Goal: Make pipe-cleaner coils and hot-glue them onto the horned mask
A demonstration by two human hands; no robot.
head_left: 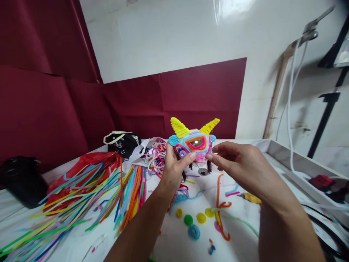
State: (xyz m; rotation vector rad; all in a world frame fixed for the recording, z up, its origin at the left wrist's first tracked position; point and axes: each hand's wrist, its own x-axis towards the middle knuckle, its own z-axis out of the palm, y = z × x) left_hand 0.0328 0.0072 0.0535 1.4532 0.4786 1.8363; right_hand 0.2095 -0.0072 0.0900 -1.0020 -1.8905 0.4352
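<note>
A horned pipe-cleaner figure (188, 137) is held up above the table. It has two yellow wrapped horns, blue coils at the sides, pink and orange rings around a shiny clear window, and dark tassels hanging below. My left hand (174, 163) grips its left side, thumb across the lower front. At the right edge, my right hand (237, 160) pinches with thumb and index finger beside a pink coil (201, 157). Whatever lies between those fingertips is partly hidden. Beneath the figure, a round grey metallic piece (203, 171) shows.
Loose pipe cleaners (133, 196) spread over the left, partly on a red plastic bag (81, 163). Coiled discs (194, 231), bent orange pipe cleaners (219, 203) and a yellow-handled tool (252, 198) lie in front. A black pouch (122, 143) and dark container (23, 182) stand left; cables (324, 222) run right.
</note>
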